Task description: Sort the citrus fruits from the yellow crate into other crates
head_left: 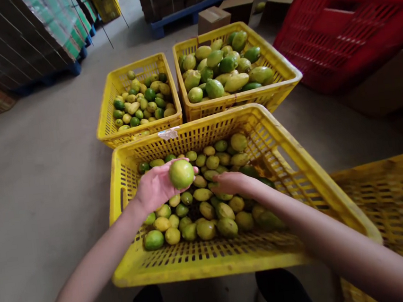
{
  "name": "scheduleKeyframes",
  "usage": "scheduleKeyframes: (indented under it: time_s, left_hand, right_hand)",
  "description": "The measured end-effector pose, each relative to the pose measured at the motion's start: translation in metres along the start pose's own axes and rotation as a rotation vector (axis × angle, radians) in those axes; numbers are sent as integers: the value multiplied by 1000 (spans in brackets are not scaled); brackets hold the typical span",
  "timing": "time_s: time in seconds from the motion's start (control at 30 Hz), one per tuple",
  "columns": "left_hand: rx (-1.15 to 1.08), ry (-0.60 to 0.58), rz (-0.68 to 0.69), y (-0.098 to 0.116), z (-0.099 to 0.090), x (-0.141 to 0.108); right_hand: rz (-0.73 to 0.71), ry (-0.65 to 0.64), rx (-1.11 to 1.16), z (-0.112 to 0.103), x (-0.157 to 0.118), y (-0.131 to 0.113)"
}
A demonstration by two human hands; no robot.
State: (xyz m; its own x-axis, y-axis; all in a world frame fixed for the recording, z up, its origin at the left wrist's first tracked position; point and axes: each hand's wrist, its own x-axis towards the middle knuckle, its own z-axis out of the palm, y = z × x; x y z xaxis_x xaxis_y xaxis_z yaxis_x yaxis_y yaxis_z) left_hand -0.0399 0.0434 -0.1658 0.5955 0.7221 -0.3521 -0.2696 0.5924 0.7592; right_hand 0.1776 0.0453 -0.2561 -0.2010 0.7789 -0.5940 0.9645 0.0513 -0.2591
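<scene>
A round yellow-green lemon (181,174) rests in my left hand (157,186), palm up, above the near yellow crate (212,266). My right hand (231,184) reaches down into the same crate, its fingertips at the green and yellow lemons (206,229) there; whether they grip one is hidden. The fruit in this crate covers its bottom, and the far right part holds some under my right forearm.
Behind stand a smaller yellow crate (103,117) of small lemons and another yellow crate (242,100) of larger ones. A red crate (339,28) is at the upper right, an empty-looking yellow crate (391,199) at the right. Cardboard boxes (213,19) and loaded pallets lie beyond.
</scene>
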Motion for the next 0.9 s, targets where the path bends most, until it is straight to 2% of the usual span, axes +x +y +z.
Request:
scheduleKeyframes:
  time_s: [0.13, 0.33, 0.47, 0.6, 0.73, 0.9]
  left_hand:
    - [-396, 190, 39, -3, 4, -4]
    - [-562, 400, 100, -2, -25, 5]
    - [-659, 449, 141, -1, -34, 4]
    - [-611, 497, 174, -2, -33, 4]
    - [-582, 554, 111, -4, -30, 5]
    - [-585, 566, 35, -8, -26, 7]
  right_hand:
    - [-4, -37, -65, 0, 1, 2]
    - [-36, -95, -87, 2, 5, 4]
    - [-43, -121, -63, 8, 9, 6]
    - [-59, -142, -29, 12, 13, 8]
    - [-61, -142, -25, 14, 14, 9]
    - [-87, -158, -83, 12, 16, 12]
